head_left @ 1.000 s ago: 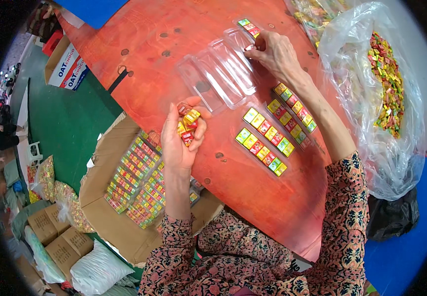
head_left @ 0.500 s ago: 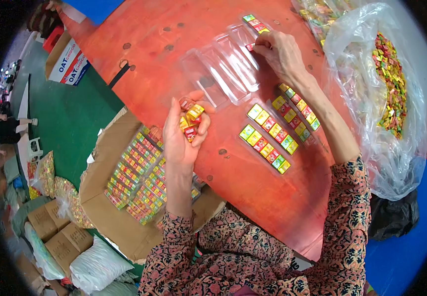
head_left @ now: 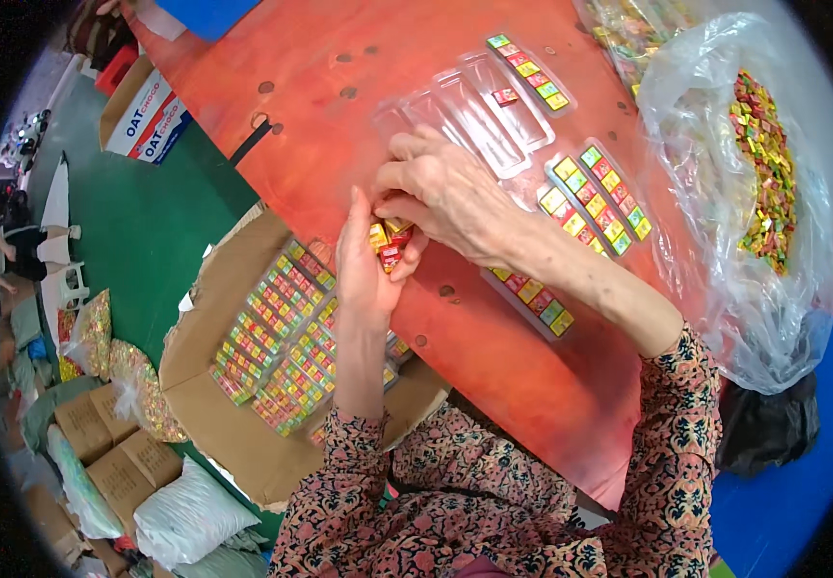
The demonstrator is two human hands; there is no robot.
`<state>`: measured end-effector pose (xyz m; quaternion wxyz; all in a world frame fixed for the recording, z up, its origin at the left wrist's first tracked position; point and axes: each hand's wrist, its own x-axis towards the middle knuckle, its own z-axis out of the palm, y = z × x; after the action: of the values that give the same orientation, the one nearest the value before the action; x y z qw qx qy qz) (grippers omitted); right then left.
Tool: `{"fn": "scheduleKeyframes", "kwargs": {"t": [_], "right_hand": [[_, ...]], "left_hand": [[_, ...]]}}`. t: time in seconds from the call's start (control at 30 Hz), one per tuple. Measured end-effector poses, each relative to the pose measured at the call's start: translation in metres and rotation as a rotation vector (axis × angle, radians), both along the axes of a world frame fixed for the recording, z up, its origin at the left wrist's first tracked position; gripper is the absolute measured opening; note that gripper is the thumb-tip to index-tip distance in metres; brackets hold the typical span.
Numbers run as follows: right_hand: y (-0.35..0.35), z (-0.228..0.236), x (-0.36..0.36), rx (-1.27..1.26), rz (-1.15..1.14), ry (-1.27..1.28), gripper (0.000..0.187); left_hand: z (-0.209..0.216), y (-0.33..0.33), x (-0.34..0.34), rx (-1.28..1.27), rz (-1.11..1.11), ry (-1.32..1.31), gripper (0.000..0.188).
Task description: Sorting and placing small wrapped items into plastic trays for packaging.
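My left hand (head_left: 366,260) is cupped, palm up, around several small red and yellow wrapped cubes (head_left: 390,256). My right hand (head_left: 441,191) reaches across to them with bent fingers; their tips are partly hidden, so what they pinch cannot be made out. Just beyond lies a clear plastic tray (head_left: 479,120) with long slots. A single red cube (head_left: 505,96) sits in one of its slots. To its right, a narrow strip tray (head_left: 532,73) holds a row of coloured cubes. More filled strips (head_left: 615,191) lie nearer, some partly hidden beneath my right forearm.
On the right, a large clear bag (head_left: 715,202) holds loose cubes (head_left: 763,173). An open carton (head_left: 185,371) of filled trays stands at the left beside the orange table (head_left: 339,125). Cartons (head_left: 113,443) and sacks (head_left: 190,515) crowd the floor at lower left.
My right hand has moved left from the tray's right-hand slot to the cubes in my left hand. A red cube now lies uncovered in that slot. The view has shifted slightly.
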<state>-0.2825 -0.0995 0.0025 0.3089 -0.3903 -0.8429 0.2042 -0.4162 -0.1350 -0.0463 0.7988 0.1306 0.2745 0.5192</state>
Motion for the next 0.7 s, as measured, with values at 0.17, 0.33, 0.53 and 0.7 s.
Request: {"fn": "scheduleKeyframes", "kwargs": {"t": [0.17,0.33,0.53,0.7], "right_hand": [[0.001,0.023,0.027,-0.314,-0.263,0.341,0.014],[0.022,0.012,0.098,-0.277,-0.692,0.220,0.016],[0.031,-0.016,0.101,-0.276,-0.690,0.253,0.013],[0.031,-0.010,0.104,-0.222,-0.696,0.189,0.018]], "left_hand": [[-0.002,0.002,-0.009,0.101,-0.056,0.002,0.041],[-0.003,0.004,-0.002,0.124,-0.085,-0.039,0.038],[-0.007,0.004,-0.005,0.136,-0.065,-0.047,0.041],[-0.006,0.006,-0.004,0.132,-0.049,-0.105,0.046]]}}
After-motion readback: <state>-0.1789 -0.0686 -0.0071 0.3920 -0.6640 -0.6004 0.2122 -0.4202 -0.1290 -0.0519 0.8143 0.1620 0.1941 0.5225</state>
